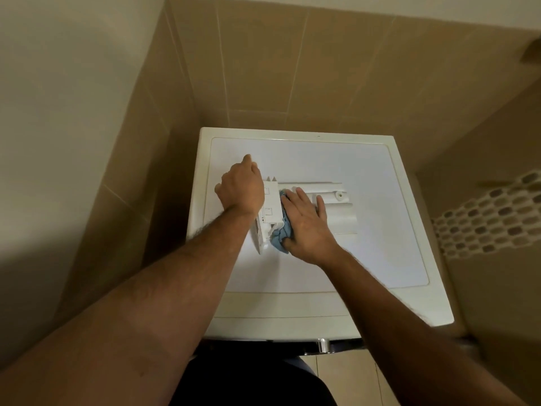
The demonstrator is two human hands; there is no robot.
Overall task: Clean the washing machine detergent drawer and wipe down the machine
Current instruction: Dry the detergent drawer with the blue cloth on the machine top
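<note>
Here we are working on the white plastic detergent drawer [307, 206], which is lying pulled out on the flat white top of the washing machine [380, 244], at about ten o'clock from the top's centre, likely so that it has firm support while we rub. Our left hand [241, 186] is curling round the drawer's front panel end at nine o'clock, bracing it against sliding. Our right hand [307, 227] is pressing the crumpled blue cloth [282, 232] onto the drawer with straight, slightly spread fingers, spreading pressure over the body; we judge the machine itself is not yet wiped.
</note>
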